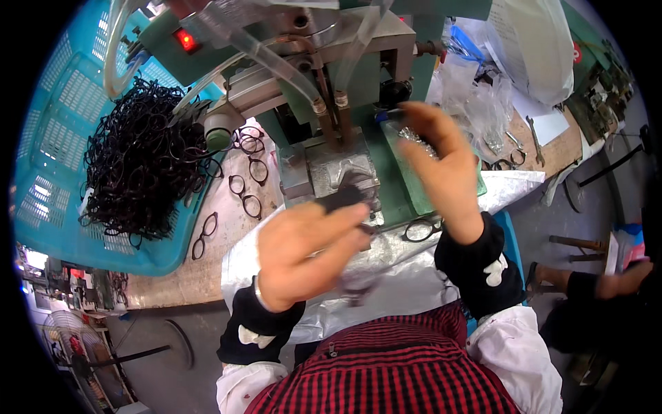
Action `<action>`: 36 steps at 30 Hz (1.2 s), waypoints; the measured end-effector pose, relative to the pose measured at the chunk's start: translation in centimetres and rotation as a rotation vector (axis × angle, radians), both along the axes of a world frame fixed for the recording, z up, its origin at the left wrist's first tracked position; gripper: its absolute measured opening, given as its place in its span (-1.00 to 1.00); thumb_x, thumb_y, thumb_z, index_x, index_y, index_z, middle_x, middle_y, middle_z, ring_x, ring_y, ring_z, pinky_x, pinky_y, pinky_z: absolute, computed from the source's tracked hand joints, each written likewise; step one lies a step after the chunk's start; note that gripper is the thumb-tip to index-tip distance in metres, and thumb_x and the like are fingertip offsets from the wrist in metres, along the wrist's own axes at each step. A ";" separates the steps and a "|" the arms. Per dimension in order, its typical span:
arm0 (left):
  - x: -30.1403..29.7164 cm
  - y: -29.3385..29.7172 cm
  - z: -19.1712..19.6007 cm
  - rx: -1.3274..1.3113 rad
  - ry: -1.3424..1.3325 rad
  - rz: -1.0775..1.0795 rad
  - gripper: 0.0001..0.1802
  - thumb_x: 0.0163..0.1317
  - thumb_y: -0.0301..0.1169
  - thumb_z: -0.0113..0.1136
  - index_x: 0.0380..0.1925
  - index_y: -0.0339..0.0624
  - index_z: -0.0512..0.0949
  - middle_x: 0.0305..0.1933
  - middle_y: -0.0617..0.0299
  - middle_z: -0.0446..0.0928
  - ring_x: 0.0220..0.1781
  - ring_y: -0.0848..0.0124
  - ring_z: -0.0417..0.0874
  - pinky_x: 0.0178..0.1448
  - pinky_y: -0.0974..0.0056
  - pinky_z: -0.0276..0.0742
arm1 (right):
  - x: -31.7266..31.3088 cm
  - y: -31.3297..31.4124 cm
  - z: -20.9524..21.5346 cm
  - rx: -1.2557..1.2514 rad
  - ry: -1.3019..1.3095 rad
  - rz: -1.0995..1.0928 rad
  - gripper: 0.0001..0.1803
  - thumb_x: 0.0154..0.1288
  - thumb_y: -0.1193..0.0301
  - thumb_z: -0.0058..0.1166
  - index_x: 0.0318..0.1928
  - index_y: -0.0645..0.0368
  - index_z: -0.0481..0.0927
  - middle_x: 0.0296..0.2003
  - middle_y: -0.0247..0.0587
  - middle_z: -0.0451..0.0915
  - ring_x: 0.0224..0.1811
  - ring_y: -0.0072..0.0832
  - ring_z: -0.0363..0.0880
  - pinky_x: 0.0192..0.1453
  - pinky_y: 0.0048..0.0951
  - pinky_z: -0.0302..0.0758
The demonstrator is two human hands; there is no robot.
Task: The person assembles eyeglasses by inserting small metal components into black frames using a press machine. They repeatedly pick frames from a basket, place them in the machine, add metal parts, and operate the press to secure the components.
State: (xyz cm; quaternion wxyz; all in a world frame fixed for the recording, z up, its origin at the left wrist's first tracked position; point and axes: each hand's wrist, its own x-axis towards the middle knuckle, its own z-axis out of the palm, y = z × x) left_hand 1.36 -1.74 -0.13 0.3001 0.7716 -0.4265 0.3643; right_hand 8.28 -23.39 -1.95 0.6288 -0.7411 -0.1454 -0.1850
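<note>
Left hand (303, 252): pinches 1 black eyeglass frame (345, 196) at the green press (331, 103).
Right hand (441, 162): spread, empty, over small metal parts (410, 138).
Advice: seat the frame flat.

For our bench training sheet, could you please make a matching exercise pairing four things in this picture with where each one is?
Things:
1. Heap of black frames
2. Left hand
3. Right hand
4. Red light

Places:
A. On the green machine, upper left
B. In the blue basket
C. Raised over the small metal parts
D. Touching a dark frame at the machine's front

Pairs: 1-B, 2-D, 3-C, 4-A
</note>
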 end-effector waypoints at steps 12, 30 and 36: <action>1.0 -1.5 -4.0 0.104 -0.138 0.025 -0.66 -0.02 -0.62 0.46 -0.22 -0.22 0.59 -0.02 0.03 0.71 -0.15 0.09 0.73 -0.09 0.15 0.72 | -9.5 -3.6 -12.0 -0.662 -0.305 -0.209 -0.77 -0.07 0.56 0.38 -0.33 0.03 0.73 -0.46 -0.31 0.41 -0.36 -0.29 0.44 -0.34 -0.28 0.33; -8.0 19.9 -0.7 0.231 -0.030 1.293 -0.86 0.37 -0.47 0.23 -0.22 -0.28 0.73 -0.17 0.16 0.70 -0.19 0.31 0.68 -0.05 0.29 0.58 | -3.2 -5.2 -6.4 -0.091 -0.003 -0.224 -0.85 0.27 0.57 0.23 -0.15 0.31 0.69 -0.30 -0.28 0.69 -0.19 -0.57 0.62 0.00 -0.56 0.48; -4.3 26.1 -16.1 0.205 0.539 1.428 -0.70 0.16 -0.31 0.36 -0.23 -0.34 0.68 -0.41 -0.07 0.65 -0.37 0.04 0.68 -0.25 0.08 0.52 | -1.8 -4.9 -7.3 -0.186 0.072 -0.237 -0.83 0.28 0.55 0.23 -0.13 0.31 0.69 -0.23 -0.25 0.72 -0.14 -0.52 0.64 0.05 -0.49 0.51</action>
